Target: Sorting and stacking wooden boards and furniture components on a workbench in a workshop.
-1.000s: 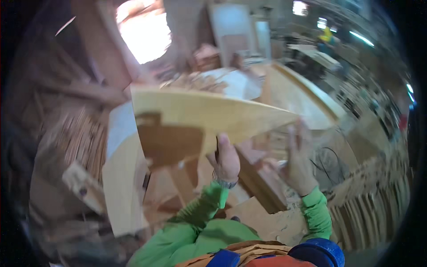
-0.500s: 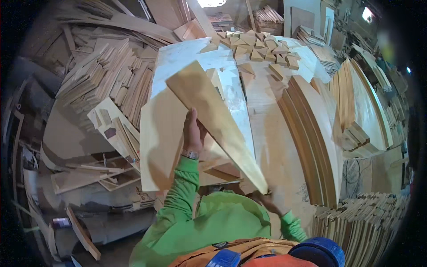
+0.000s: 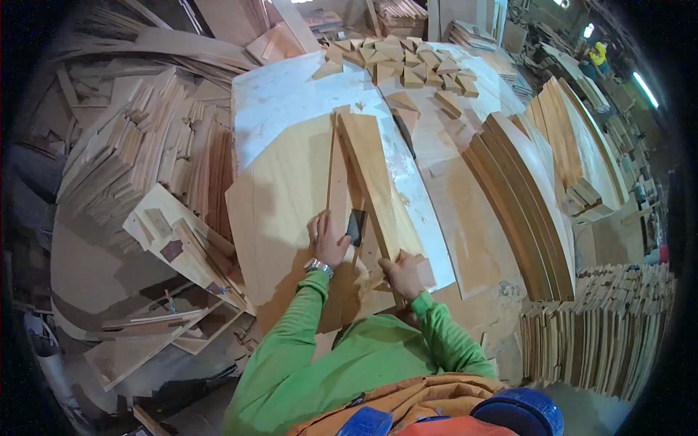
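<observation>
The right hand [image 3: 405, 275] holds a wooden board [image 3: 374, 174] by one end; wedges [image 3: 412, 75] lie well beyond the left hand [image 3: 329, 240].

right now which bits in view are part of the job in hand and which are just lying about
Apparently in use:
- tapered board, right hand at its near end
- pale panel, by the left hand

Seemingly lying about:
- wooden wedges
- curved boards
- upright slats

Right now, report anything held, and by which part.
The right hand holds the tapered wooden board by its near end; whether the left hand holds anything cannot be told.
</observation>
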Demonstrator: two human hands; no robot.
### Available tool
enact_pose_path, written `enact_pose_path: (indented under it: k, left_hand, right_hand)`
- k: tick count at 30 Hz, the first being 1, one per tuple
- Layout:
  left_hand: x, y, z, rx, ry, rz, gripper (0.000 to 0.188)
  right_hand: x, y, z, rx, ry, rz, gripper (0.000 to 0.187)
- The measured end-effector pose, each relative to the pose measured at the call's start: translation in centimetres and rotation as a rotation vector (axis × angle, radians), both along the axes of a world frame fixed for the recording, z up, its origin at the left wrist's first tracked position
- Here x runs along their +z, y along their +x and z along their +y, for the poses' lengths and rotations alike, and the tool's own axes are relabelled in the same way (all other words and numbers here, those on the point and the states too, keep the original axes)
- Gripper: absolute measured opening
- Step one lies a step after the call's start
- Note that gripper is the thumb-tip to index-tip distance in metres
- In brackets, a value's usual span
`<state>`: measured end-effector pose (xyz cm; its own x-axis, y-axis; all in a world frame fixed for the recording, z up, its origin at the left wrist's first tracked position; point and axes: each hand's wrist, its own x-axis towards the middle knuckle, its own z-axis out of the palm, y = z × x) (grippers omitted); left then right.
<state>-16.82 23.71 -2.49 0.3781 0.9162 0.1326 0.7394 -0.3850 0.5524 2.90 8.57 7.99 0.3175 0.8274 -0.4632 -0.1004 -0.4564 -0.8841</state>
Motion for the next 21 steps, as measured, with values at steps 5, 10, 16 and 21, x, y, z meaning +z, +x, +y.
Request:
enact_pose_path:
  k: [5, 10, 16, 21]
  left_hand:
    - [-0.7, -0.4, -1.5, 0.032, -0.005, -0.231, 0.081]
    - [-1.4, -1.8, -2.9, 0.087, 0.080, -0.186, 0.067]
    - [-2.8, -4.3, -2.4, 0.092, 0.182, -0.361, 0.059]
    - [1.2, -3.7, -1.4, 0.079, -0.142, -0.648, 0.056]
  right_hand:
    - [-2.5, -1.3, 2.4, -0.020, 0.014, -0.026, 0.019]
    - [-2.7, -4.9, 3.8, -0.041, -0.033, 0.001, 0.019]
    - [-5.6, -10.5, 5.2, 0.092, 0.229, -0.423, 0.041]
    - [-3.9, -9.9, 4.4, 0.312, -0.052, -0.521, 0.064]
